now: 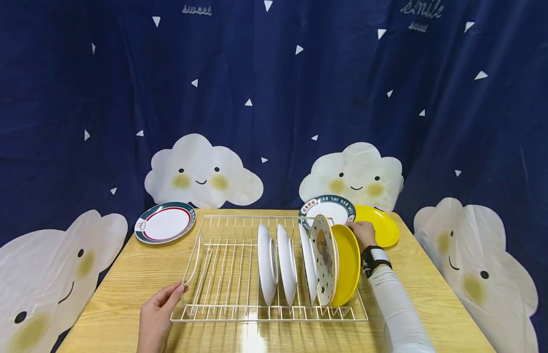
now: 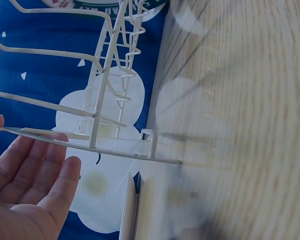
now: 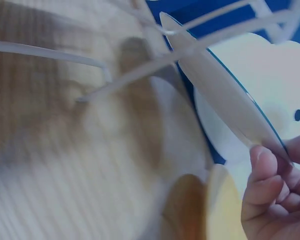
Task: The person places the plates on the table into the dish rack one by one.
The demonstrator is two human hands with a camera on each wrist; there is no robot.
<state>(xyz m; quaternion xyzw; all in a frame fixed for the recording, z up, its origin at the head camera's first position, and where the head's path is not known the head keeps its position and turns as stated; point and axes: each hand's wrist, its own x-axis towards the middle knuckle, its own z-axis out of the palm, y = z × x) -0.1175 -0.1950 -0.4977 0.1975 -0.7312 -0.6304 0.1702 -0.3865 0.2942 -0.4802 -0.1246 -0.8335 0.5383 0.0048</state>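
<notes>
Table [image 1: 432,299]: wood top, carrying everything listed below.

Rack [image 1: 216,320]: white wire, set on the middle of the table, its back edge close to the table's far edge. Its floor wires run front to back.

Plates: three white plates [image 1: 267,264], a patterned plate [image 1: 324,260] and a yellow plate [image 1: 346,264] stand on edge in the rack's right half, the yellow one outermost. A flat yellow plate [image 1: 384,226] lies at the table's far right corner. A spare plate [image 1: 168,223] lies at the far left corner.

Principal item: the green-rimmed plate [image 1: 333,208], behind the rack's right half, by the table's far edge. Its face shows to the head view; the right wrist view finds it edge-on, tilted and apparently raised off the table.

Governing relation, in my judgement: the plate extends leftward from my right fingers, its face turned up, while the racked plates stand upright with their faces sideways. It is out of line with them by a marked turn.

My right hand [image 1: 364,233] is plainly the nearer. Its thumb and fingers are narrow, pinching the plate's right rim.

My left hand [image 1: 158,311] is well apart, by the rack's front left corner, thumb and fingers closed lightly on the end wire.
</notes>
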